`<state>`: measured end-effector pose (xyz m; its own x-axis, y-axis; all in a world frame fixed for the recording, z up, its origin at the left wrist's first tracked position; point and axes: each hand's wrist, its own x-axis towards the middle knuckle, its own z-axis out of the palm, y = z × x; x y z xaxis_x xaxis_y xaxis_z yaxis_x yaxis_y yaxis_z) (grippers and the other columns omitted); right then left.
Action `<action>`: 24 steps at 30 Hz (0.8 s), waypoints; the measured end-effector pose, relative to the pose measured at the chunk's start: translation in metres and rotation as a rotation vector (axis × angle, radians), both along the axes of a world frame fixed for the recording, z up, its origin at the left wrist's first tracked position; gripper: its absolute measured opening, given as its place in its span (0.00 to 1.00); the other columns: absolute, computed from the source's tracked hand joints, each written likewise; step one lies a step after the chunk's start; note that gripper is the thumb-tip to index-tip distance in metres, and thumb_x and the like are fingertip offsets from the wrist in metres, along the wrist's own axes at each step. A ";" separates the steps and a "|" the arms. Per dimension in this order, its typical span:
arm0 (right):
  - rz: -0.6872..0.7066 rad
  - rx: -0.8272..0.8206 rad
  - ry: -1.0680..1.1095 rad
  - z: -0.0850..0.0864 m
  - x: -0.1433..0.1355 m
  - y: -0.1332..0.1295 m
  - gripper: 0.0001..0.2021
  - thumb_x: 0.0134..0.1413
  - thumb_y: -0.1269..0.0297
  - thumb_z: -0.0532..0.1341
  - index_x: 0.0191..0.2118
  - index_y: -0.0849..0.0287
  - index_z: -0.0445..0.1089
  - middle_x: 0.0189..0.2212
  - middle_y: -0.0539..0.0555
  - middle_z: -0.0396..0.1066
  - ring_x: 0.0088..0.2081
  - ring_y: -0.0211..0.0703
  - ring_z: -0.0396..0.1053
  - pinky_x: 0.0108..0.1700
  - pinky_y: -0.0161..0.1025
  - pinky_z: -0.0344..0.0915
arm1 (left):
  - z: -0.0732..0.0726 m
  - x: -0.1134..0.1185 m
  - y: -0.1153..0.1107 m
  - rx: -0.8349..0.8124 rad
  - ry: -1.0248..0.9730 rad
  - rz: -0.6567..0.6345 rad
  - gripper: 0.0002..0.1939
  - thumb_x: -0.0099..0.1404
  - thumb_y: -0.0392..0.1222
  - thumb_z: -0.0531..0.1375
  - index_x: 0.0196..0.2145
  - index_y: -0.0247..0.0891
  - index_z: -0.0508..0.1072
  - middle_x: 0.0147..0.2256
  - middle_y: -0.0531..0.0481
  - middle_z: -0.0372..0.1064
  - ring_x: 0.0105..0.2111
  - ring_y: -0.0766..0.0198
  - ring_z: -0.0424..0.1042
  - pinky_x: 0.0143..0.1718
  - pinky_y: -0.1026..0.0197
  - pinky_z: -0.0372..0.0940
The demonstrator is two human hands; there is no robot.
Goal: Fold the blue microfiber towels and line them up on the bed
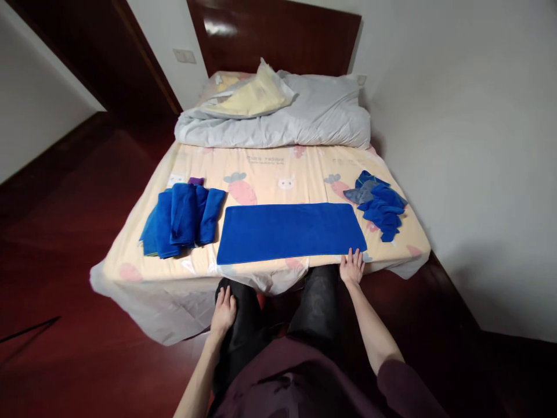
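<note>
One blue cloth [291,232] lies flat near the front of the bed, spread on the printed sheet [278,194], and it shows as plain blue. Beyond its far edge the sheet carries grey lettering; the larger line looks like "Cute radish", though blur leaves the spelling uncertain, and the smaller line under it is too faint to read. A second patch of lettering, beyond the cloth's right half, is also illegible. The two hands are well apart: the right hand [351,267] rests palm down with fingers slightly spread, fingertips at the cloth's near edge by its right corner, while the left hand [224,310] lies loosely on the left knee [248,325], short of the cloth's near left corner. Just left of the cloth stand folded blue towels [185,215] with a purple piece [195,181] behind them, a narrow gap between; just right of it sits a crumpled blue and grey heap [383,209]. A broad stretch of sheet runs from the cloth's far edge to the pale quilt [243,132], but only a thin strip separates its near edge from the bed's drop.
</note>
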<state>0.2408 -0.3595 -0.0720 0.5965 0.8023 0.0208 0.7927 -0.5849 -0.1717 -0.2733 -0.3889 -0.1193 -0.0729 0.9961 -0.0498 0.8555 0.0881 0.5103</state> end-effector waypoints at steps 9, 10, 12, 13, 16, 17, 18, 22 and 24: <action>-0.101 -0.012 0.093 0.025 -0.005 0.031 0.28 0.68 0.56 0.49 0.65 0.63 0.69 0.70 0.69 0.58 0.69 0.66 0.56 0.65 0.66 0.56 | -0.004 0.017 -0.037 0.053 0.075 -0.075 0.29 0.69 0.50 0.49 0.60 0.34 0.74 0.61 0.34 0.71 0.67 0.40 0.63 0.67 0.36 0.61; -0.105 -0.035 0.095 0.028 -0.005 0.036 0.27 0.67 0.56 0.51 0.65 0.63 0.70 0.70 0.69 0.58 0.69 0.67 0.56 0.65 0.67 0.56 | -0.001 0.018 -0.036 0.044 0.088 -0.049 0.29 0.69 0.50 0.49 0.60 0.34 0.73 0.62 0.33 0.70 0.67 0.40 0.64 0.67 0.36 0.61; -0.078 -0.035 0.052 0.032 -0.004 0.042 0.28 0.64 0.58 0.54 0.66 0.64 0.68 0.72 0.70 0.53 0.71 0.70 0.51 0.66 0.71 0.51 | 0.003 0.021 -0.035 0.036 0.098 -0.025 0.29 0.69 0.50 0.49 0.60 0.34 0.73 0.62 0.33 0.69 0.66 0.40 0.65 0.66 0.37 0.62; -0.048 -0.006 0.012 0.033 -0.004 0.044 0.29 0.63 0.60 0.55 0.68 0.64 0.66 0.74 0.69 0.49 0.72 0.70 0.48 0.67 0.73 0.48 | 0.004 0.022 -0.035 0.040 0.096 -0.027 0.28 0.69 0.50 0.50 0.60 0.35 0.73 0.62 0.33 0.69 0.66 0.40 0.65 0.66 0.37 0.62; 0.051 0.107 -0.074 0.035 -0.002 0.048 0.31 0.65 0.62 0.53 0.72 0.65 0.59 0.77 0.66 0.40 0.75 0.67 0.39 0.70 0.71 0.42 | 0.005 0.029 -0.038 0.061 0.089 -0.024 0.28 0.69 0.48 0.50 0.60 0.35 0.73 0.63 0.33 0.68 0.68 0.39 0.62 0.66 0.35 0.61; 0.081 0.123 -0.074 0.036 -0.003 0.051 0.31 0.66 0.62 0.52 0.72 0.65 0.58 0.77 0.66 0.40 0.75 0.66 0.39 0.71 0.70 0.42 | 0.006 0.032 -0.039 0.062 0.092 -0.022 0.28 0.69 0.48 0.50 0.60 0.34 0.73 0.63 0.32 0.68 0.68 0.38 0.61 0.66 0.34 0.61; 0.114 0.131 -0.064 0.037 -0.004 0.056 0.31 0.67 0.61 0.51 0.72 0.65 0.58 0.77 0.66 0.41 0.76 0.64 0.39 0.72 0.69 0.43 | 0.008 0.037 -0.039 0.059 0.096 -0.031 0.28 0.69 0.48 0.51 0.60 0.34 0.73 0.64 0.32 0.66 0.69 0.37 0.60 0.66 0.33 0.60; 0.340 0.150 0.011 0.043 -0.018 0.087 0.30 0.70 0.62 0.48 0.73 0.67 0.55 0.76 0.66 0.46 0.76 0.54 0.42 0.74 0.59 0.47 | 0.023 0.065 -0.031 0.049 0.063 -0.191 0.27 0.71 0.45 0.50 0.63 0.36 0.70 0.70 0.35 0.58 0.71 0.40 0.55 0.70 0.35 0.56; 0.503 0.153 0.062 0.047 -0.028 0.109 0.30 0.71 0.63 0.47 0.74 0.67 0.53 0.76 0.63 0.46 0.76 0.49 0.43 0.74 0.53 0.48 | 0.036 0.082 -0.019 0.069 0.028 -0.261 0.29 0.72 0.45 0.49 0.68 0.40 0.65 0.72 0.39 0.53 0.73 0.45 0.52 0.71 0.38 0.55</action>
<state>0.2124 -0.2506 -0.0252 0.1428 0.9802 0.1371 0.9547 -0.0999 -0.2803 -0.1916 -0.4084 -0.0837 0.1866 0.9823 0.0170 0.8584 -0.1714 0.4835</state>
